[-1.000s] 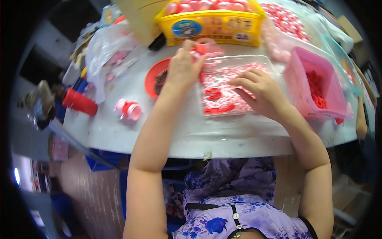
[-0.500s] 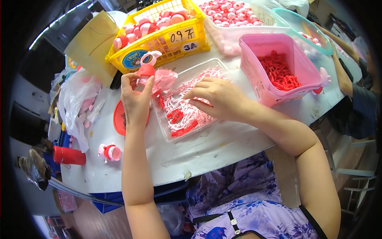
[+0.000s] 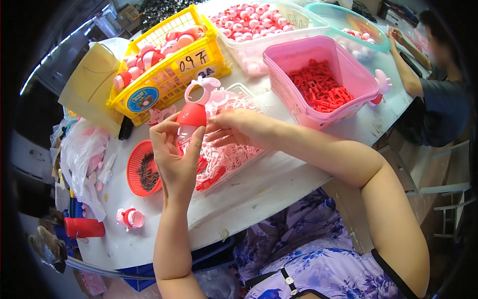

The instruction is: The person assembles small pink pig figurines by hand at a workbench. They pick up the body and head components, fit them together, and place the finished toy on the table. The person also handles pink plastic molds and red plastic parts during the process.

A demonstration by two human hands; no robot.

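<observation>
My left hand (image 3: 175,158) grips a plastic pig-shaped toy (image 3: 192,115), its red body between thumb and fingers and its pink ring-shaped head on top. Close against the toy's right side is my right hand (image 3: 233,128), fingers bent; whatever is in them is hidden. A pale pink piece (image 3: 219,98) shows just above those fingers; I cannot tell whether it is held. Under both hands lies a clear tray (image 3: 249,92) of pink plastic chains (image 3: 234,158) and a few red pieces. Another pink and red toy (image 3: 130,218) rests at the near left.
A red basket (image 3: 130,172) of small dark metal parts sits left of the tray. Behind are a yellow basket (image 3: 169,77), a clear bin (image 3: 239,50), a pink tub (image 3: 291,102) of red pieces and a turquoise bowl (image 3: 343,22). Another person (image 3: 443,94) sits at far right.
My right hand has left its place over the tray and come up to the toy in my left hand. The view has shifted, bringing the red basket into fuller sight.
</observation>
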